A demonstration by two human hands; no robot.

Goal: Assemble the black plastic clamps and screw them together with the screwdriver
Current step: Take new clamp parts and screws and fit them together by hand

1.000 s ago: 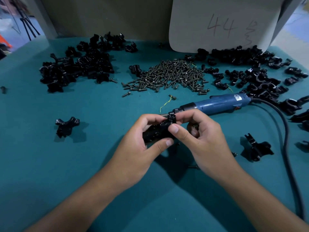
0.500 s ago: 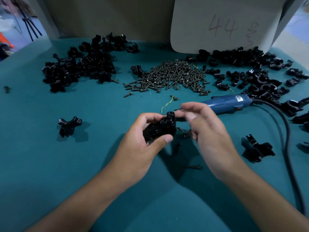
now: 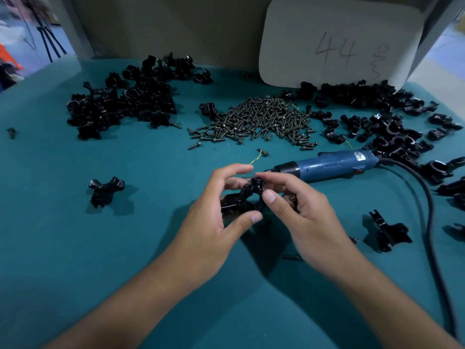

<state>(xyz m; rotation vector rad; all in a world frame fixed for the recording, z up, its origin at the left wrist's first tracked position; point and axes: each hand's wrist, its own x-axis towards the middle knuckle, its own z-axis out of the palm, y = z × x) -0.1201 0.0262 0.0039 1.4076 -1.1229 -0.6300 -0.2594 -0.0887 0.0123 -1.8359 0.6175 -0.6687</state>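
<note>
The teal worktop (image 3: 75, 248) carried a screw pile (image 3: 254, 122), heaps of black parts (image 3: 120, 107) and a blue screwdriver (image 3: 327, 166) lying beyond the hands. Above its centre, the left hand (image 3: 214, 222) gripped a black clamp (image 3: 241, 201) with curled fingers. The right hand (image 3: 302, 215) pinched the clamp's upper end between thumb and forefinger.

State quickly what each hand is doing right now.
Left hand: grips the black plastic clamp.
Right hand: pinches the clamp's top between thumb and fingers.
</note>
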